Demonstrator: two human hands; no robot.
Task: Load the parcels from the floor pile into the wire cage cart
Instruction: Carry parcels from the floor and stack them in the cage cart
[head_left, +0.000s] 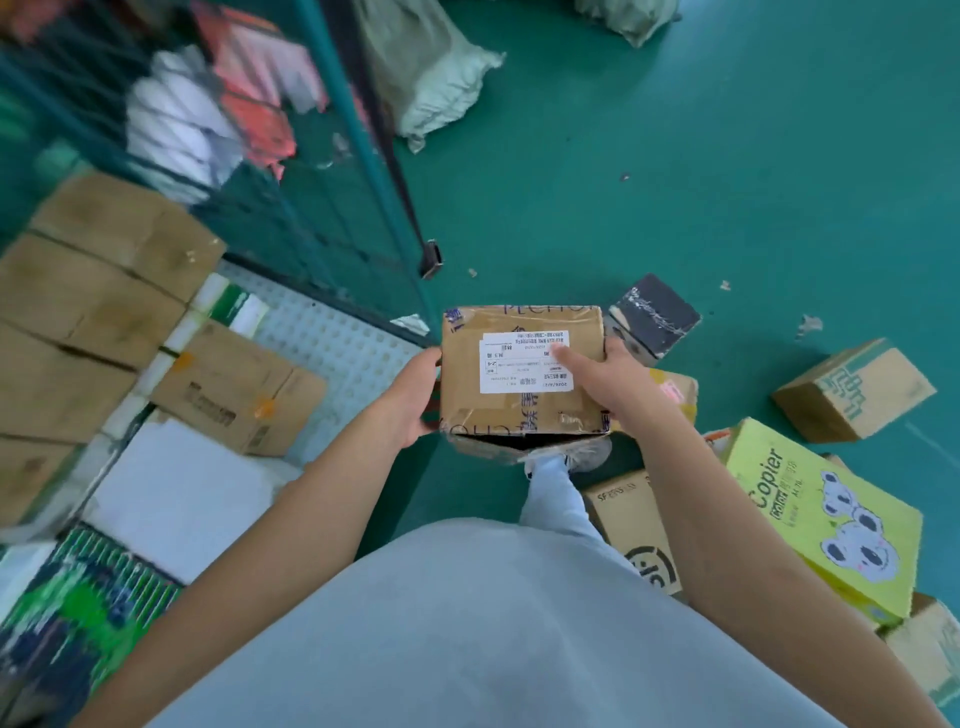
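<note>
Beside the green wire cage cart (358, 171), above the green floor (675, 156), a brown taped cardboard parcel (522, 382) with a white shipping label is held level, long axis left to right. Left hand (413, 400) grips its left side; right hand (605, 376) clasps its right edge, thumb on top.

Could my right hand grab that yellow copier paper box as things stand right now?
Probably not yet. Your right hand and left hand are both holding the brown parcel. The yellow copier paper box lies uncovered on the floor to your right, so the way looks free once the parcel is set down.
</note>
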